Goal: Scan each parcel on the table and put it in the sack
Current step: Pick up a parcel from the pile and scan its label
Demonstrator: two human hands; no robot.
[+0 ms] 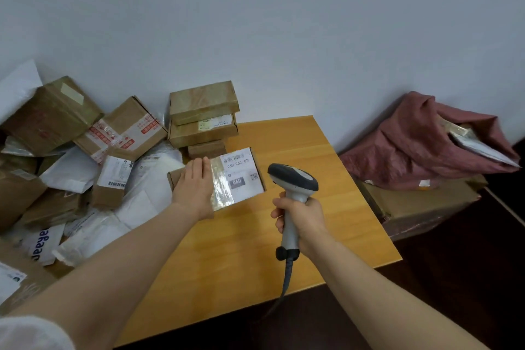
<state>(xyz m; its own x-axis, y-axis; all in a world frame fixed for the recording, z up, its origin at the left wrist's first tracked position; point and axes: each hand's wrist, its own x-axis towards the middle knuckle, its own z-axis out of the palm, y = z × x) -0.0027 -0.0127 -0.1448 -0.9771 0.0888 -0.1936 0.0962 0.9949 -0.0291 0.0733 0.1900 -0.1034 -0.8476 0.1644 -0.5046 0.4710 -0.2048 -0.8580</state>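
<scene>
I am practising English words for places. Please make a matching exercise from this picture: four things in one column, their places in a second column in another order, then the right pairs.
Things
1. barcode scanner
2. labelled parcel
3. dark red sack
4. stack of flat boxes

Places
A. on a cardboard box right of the table
B. gripped in the right hand
C. by the wall
D. under the left hand

Pairs: 1-B, 2-D, 3-A, 4-C

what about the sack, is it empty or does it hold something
Not empty. The dark red sack gapes open at its right end, and a pale shiny parcel shows inside. Deeper contents cannot be told.
</scene>
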